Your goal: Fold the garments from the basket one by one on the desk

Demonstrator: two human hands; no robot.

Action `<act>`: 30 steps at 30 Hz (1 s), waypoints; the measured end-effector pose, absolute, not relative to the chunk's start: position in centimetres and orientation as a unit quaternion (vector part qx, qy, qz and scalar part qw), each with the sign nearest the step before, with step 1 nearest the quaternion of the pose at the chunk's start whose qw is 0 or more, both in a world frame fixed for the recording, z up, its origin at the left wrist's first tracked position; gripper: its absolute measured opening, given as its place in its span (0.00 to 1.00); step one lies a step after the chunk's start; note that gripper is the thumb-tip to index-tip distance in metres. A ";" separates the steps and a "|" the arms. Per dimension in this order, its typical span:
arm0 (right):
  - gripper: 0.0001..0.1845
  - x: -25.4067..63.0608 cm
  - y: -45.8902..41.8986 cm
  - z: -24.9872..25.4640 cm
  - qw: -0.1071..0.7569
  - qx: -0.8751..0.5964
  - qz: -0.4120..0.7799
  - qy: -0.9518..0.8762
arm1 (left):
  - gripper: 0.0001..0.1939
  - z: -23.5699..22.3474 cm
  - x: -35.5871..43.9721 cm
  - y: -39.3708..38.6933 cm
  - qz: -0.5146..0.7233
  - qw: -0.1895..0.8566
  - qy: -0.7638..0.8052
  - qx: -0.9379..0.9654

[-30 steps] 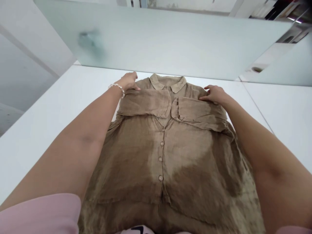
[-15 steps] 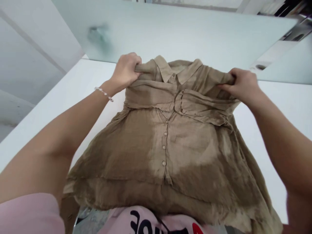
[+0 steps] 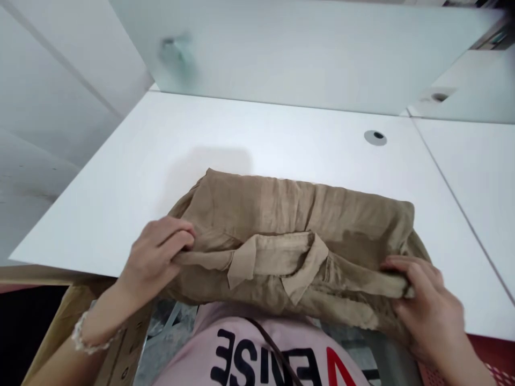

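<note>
The left hand (image 3: 155,257) curls its fingers around a fold at one shoulder of the khaki linen shirt (image 3: 289,214), while the right hand (image 3: 426,305) closes on a band of the same cloth at the other side; neither hand is open. The shirt lies at the near edge of the white table (image 3: 281,134), doubled into a thick bundle, with the collar (image 3: 277,262) uppermost and toward the person. The body of the shirt is folded over, and the shoulder edges remain gathered in the hands, not yet laid flat. The buttons, the hem and the sleeve ends are hidden inside the fold or beneath it. The left thumb is out of sight, so the firmness of that hold is hard to judge. A cardboard box (image 3: 120,343) is cut off at the lower left, beside the pink T-shirt (image 3: 241,348) on the person's torso.
</note>
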State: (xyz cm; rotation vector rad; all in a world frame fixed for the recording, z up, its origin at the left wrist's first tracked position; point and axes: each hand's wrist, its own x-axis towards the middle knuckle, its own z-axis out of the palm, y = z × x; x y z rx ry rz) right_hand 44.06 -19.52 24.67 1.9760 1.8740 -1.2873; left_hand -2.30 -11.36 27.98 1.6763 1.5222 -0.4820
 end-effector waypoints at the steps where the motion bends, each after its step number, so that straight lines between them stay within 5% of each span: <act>1: 0.49 44.0 -20.2 24.7 0.070 0.648 -0.438 0.618 | 0.22 28.2 -2.4 -12.3 -0.219 0.426 0.578 0.661; 4: 0.44 43.9 -21.0 24.8 0.085 0.604 -0.466 0.641 | 0.19 28.6 -2.0 -14.1 -0.271 0.481 0.520 0.652; 9: 0.23 42.7 -19.8 25.7 0.074 0.535 -0.490 0.684 | 0.19 28.6 0.6 -14.9 -0.223 0.537 0.473 0.662; 18: 0.39 39.3 -18.8 22.6 0.068 0.520 -0.596 0.608 | 0.41 25.8 2.6 -12.6 -0.195 0.652 0.535 0.501; 23: 0.39 38.1 -18.2 20.3 0.002 0.469 -0.619 0.630 | 0.26 25.1 2.9 -11.4 -0.188 0.660 0.448 0.573; 27: 0.24 37.1 -15.9 22.6 -0.041 0.486 -0.570 0.661 | 0.10 25.9 3.6 -10.9 -0.094 0.529 0.476 0.696; 30: 0.13 36.6 -14.4 25.8 -0.105 0.513 -0.472 0.709 | 0.07 27.3 4.0 -10.8 0.042 0.397 0.491 0.774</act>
